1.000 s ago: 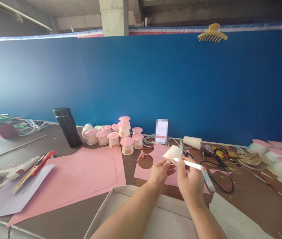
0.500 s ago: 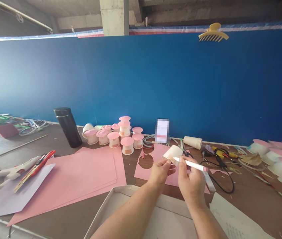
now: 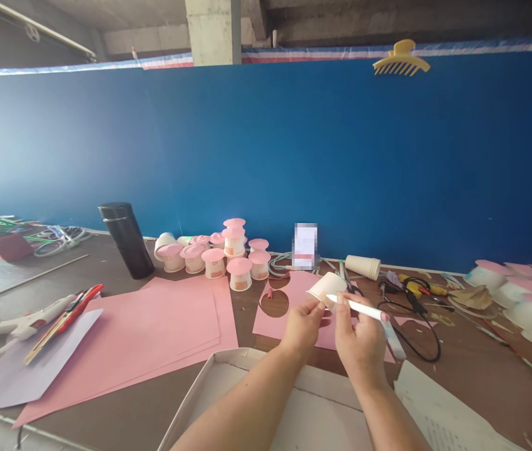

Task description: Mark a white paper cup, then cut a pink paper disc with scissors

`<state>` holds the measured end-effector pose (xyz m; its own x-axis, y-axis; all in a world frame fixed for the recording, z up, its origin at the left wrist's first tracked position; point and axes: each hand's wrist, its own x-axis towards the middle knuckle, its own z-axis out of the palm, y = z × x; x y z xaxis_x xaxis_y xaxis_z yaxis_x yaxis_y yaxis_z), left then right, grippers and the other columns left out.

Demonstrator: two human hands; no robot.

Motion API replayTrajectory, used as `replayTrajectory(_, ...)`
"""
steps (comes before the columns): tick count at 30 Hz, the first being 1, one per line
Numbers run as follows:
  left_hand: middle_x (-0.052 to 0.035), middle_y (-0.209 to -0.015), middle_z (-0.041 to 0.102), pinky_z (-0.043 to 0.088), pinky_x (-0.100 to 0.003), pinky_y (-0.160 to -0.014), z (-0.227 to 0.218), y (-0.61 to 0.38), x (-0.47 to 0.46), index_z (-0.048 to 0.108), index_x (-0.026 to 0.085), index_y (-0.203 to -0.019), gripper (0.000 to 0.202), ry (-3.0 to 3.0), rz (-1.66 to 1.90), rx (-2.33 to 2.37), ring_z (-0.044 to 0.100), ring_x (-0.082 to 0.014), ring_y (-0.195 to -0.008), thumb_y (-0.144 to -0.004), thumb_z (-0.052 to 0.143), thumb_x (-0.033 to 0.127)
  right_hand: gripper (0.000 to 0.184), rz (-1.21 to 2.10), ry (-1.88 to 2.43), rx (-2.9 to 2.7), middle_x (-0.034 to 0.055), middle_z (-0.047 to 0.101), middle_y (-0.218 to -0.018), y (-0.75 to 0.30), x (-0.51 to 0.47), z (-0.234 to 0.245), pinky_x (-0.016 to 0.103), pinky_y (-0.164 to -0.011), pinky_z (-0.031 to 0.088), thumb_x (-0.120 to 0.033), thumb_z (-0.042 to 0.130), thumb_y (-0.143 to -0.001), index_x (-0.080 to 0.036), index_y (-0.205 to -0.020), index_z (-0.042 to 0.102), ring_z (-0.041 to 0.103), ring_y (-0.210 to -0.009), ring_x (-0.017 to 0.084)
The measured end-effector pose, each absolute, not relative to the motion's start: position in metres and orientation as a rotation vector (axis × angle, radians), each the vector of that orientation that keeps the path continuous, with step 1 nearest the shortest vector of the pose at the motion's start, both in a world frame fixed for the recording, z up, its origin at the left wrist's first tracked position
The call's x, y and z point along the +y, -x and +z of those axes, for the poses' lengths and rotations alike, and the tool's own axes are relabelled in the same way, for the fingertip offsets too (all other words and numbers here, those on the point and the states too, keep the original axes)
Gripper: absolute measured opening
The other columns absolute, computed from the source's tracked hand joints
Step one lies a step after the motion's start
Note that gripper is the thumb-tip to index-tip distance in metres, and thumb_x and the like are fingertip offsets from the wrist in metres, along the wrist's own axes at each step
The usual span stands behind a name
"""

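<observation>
Marker (image 3: pixel 365 309), pointing left at paper cup (image 3: pixel 328 284), axis slanted

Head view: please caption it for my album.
Left hand holds a white paper cup; right hand points a white marker at its side.

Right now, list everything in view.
Held cup: 1, white, centre
Marker: 1, white, at held cup
Pink-topped cups: many, white and pink, rear centre, far right
Stacked cups: several, white, right rear
Pixelated rectangle: 1, whitish, rear centre
Bottle: 1, black, left rear
Glue gun: 1, white, left
Box cutter: 1, red, left
Lilac sheet: 1, lilac, left
Pink sheets: several, pink, left centre
Cut-out sheet: 1, pink, centre
Tray: 1, white, front
Printed paper: 1, white, right front
Cables: uncounted, black, right rear
Claw clip: 1, yellow, upper right
Partition: 1, blue, behind
Left hand: 1, on held cup
Right hand: 1, holding marker
</observation>
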<state>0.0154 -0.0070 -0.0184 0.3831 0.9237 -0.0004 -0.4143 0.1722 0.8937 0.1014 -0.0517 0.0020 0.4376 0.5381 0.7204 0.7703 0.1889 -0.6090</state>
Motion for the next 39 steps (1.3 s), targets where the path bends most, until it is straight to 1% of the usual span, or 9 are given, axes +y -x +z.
replayTrajectory(7, -0.0135, -0.088, 0.068, 0.049, -0.040, -0.083, -0.0194, -0.0150, -0.0061, 0.074, 0.010, -0.095, 0.050, -0.995, 1.066, 0.669, 0.062, -0.0224, -0.082, -0.069, 0.071, 0.053, 0.034, -0.258, 1.505, -1.212, 0.0128, 0.070, -0.083, -0.1024, -0.0511, 0.0014, 0.032, -0.064, 0.048, -0.043, 0.045, -0.091, -0.015, -0.090, 0.064, 0.064, -0.074, 0.023)
replayTrajectory(12, -0.0137, -0.088, 0.068, 0.049, -0.040, -0.082, -0.0209, -0.0151, -0.0050, 0.074, 0.010, -0.094, 0.052, -0.985, 1.067, 0.681, 0.063, -0.0228, -0.082, -0.067, 0.072, 0.054, 0.035, -0.279, 1.510, -1.211, 0.0140, 0.070, -0.084, -0.1019, -0.0515, 0.0023, 0.032, -0.063, 0.049, -0.043, 0.044, -0.091, -0.015, -0.089, 0.064, 0.065, -0.074, 0.024)
replayTrajectory(17, -0.0128, -0.087, 0.068, 0.049, -0.039, -0.084, -0.0182, -0.0151, -0.0072, 0.074, 0.011, -0.090, 0.051, -0.976, 1.043, 0.642, 0.063, -0.0235, -0.084, -0.065, 0.073, 0.055, 0.035, -0.270, 1.492, -1.245, 0.0118, 0.070, -0.084, -0.1006, -0.0515, 0.0033, 0.032, -0.065, 0.050, -0.045, 0.044, -0.091, -0.017, -0.089, 0.065, 0.065, -0.077, 0.023)
replayTrajectory(23, -0.0144, -0.088, 0.069, 0.049, -0.041, -0.085, -0.0182, -0.0140, -0.0058, 0.074, 0.010, -0.092, 0.048, -0.955, 1.078, 0.683, 0.063, -0.0245, -0.086, -0.068, 0.073, 0.051, 0.035, -0.278, 1.517, -1.206, 0.0136, 0.071, -0.087, -0.1023, -0.0509, 0.0008, 0.031, -0.063, 0.049, -0.045, 0.044, -0.091, -0.016, -0.090, 0.064, 0.065, -0.076, 0.023)
replayTrajectory(29, -0.0127, -0.086, 0.068, 0.049, -0.042, -0.086, -0.0169, -0.0139, -0.0069, 0.074, 0.010, -0.090, 0.047, -0.973, 1.037, 0.657, 0.063, -0.0228, -0.084, -0.067, 0.073, 0.052, 0.034, -0.275, 1.502, -1.217, 0.0128, 0.071, -0.085, -0.1018, -0.0527, 0.0035, 0.031, -0.062, 0.049, -0.043, 0.044, -0.091, -0.016, -0.089, 0.064, 0.066, -0.078, 0.024)
replayTrajectory(35, -0.0151, -0.090, 0.067, 0.049, -0.039, -0.086, -0.0183, -0.0131, -0.0044, 0.073, 0.007, -0.089, 0.046, -0.805, 1.058, 0.659, 0.061, -0.0208, -0.085, -0.064, 0.077, 0.046, 0.035, -0.321, 1.478, -1.143, 0.0145, 0.071, -0.089, -0.1038, -0.0529, 0.0022, 0.033, -0.070, 0.050, -0.045, 0.047, -0.091, -0.015, -0.092, 0.065, 0.066, -0.081, 0.025)
replayTrajectory(39, -0.0154, -0.093, 0.066, 0.048, -0.037, -0.086, -0.0199, -0.0128, -0.0030, 0.073, 0.007, -0.088, 0.045, -0.732, 1.051, 0.635, 0.061, -0.0200, -0.086, -0.063, 0.078, 0.044, 0.033, -0.300, 1.486, -1.176, 0.0131, 0.070, -0.087, -0.1047, -0.0519, 0.0008, 0.032, -0.069, 0.049, -0.044, 0.047, -0.091, -0.016, -0.090, 0.064, 0.065, -0.081, 0.024)
